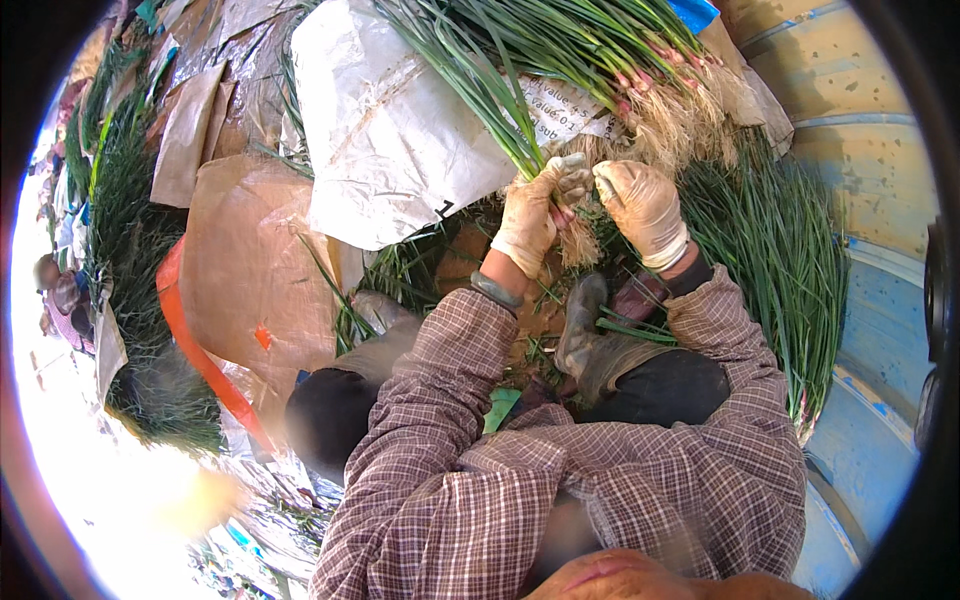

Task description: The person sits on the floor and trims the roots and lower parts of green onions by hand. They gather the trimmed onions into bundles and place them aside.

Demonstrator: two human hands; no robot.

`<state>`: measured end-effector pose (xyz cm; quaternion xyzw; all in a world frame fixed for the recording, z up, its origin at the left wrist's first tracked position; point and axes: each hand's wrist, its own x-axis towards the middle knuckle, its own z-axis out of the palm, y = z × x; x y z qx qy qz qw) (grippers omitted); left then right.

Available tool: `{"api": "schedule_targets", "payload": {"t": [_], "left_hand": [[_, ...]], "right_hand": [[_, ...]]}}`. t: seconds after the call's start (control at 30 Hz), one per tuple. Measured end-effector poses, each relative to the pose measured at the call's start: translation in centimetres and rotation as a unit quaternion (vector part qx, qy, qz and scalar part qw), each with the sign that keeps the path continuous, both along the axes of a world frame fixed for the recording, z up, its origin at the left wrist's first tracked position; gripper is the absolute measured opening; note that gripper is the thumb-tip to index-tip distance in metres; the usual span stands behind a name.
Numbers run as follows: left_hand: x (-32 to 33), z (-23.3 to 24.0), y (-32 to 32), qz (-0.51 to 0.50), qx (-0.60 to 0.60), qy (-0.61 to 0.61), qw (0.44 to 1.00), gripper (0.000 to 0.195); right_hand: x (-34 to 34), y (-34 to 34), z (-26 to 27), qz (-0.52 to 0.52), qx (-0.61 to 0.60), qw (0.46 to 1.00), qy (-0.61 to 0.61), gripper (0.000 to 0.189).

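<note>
My left hand (536, 210), in a soiled pale glove, is closed around a small bunch of green onions (517, 135) near its reddish bases. The leaves point up and left, and the pale roots hang below my fingers. Just to the right, my gloved right hand (637, 202) has its fingers curled; whether something thin is between them I cannot tell. Beyond both hands a larger heap of green onions (585, 52) lies on a white woven sack (397, 135), roots towards the right. More long green leaves (772, 225) lie to the right of my right hand.
A brown sheet (255, 262) with an orange strip (202, 345) lies at left, beside a long pile of greens (142, 300). A blue and yellowish ridged metal wall (870, 300) curves along the right. My boots (585, 315) rest on littered ground. A person (67, 300) is at far left.
</note>
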<state>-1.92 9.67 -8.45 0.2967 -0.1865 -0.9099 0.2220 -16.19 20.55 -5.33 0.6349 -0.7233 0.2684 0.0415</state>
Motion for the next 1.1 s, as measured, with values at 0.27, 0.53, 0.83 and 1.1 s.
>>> {"api": "schedule_targets", "payload": {"t": [0.27,0.53,0.83,1.1], "left_hand": [[1.3,-1.1,-0.2,0.016,0.048,0.008,0.999,0.022],[1.1,-0.9,-0.6,0.020,-0.032,0.016,0.999,0.015],[1.2,-0.9,1.7,0.050,-0.033,-0.049,0.997,0.012],[0.8,0.5,3.3,0.029,-0.094,-0.094,0.991,0.010]], "right_hand": [[-4.2,-4.2,-0.6,-0.150,0.233,0.938,0.210,0.024],[3.0,-1.4,-0.3,0.047,0.042,0.993,0.096,0.020],[1.3,-3.9,0.2,0.087,0.044,0.994,-0.053,0.036],[0.8,-2.0,-4.9,0.036,0.081,0.994,0.057,0.014]]}}
